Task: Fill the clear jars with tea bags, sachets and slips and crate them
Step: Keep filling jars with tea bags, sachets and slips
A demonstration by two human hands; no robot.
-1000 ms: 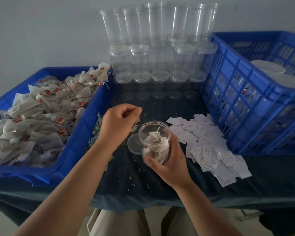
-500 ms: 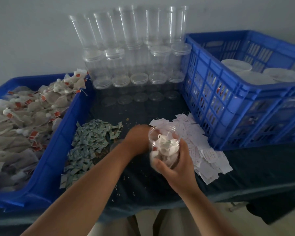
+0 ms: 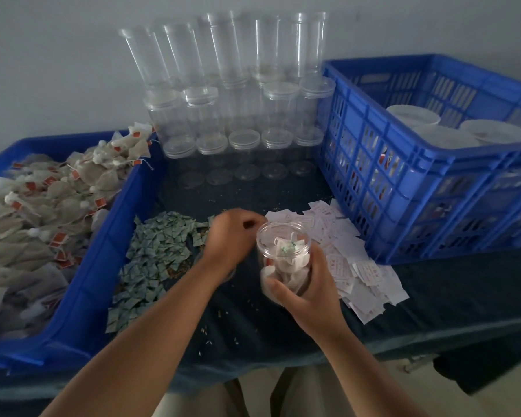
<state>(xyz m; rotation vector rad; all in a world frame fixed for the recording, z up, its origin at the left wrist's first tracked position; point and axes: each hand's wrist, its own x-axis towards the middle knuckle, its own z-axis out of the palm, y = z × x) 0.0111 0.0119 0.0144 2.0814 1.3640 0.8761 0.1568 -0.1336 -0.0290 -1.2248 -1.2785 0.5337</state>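
The clear jar (image 3: pixel 283 251) was held upright and off the surface (image 3: pixel 253 332) at the near middle, its mouth open. Tea bags filled it and a green sachet lay on top. The right grip (image 3: pixel 309 291) wrapped round its lower half from the near side, likely to leave the mouth free for dropping things in from above. The left grip (image 3: pixel 232 236) hung just left of the rim with its fingers curled. Whether it pinched anything could not be told.

The loose sachets (image 3: pixel 154 260) lay just left of that grip. The paper slips (image 3: pixel 346 236) spread right of the jar to the foot of the blue crate (image 3: pixel 403 188). Held between the two heaps, the jar looked an easy reach from either.

A blue tray (image 3: pixel 103 266) heaped with tea bags (image 3: pixel 42 206) filled the far left. Empty jars (image 3: pixel 238 100) were stacked along the far wall.

The crate's wall stood tall at the right, so a finished jar would probably need lifting over its rim. White-lidded jars (image 3: pixel 433 133) already sat in its far part, and its near part was hidden. Some slips reached close to the near edge of the surface. Bare dark cloth under both wrists gave room to move or set the jar down.
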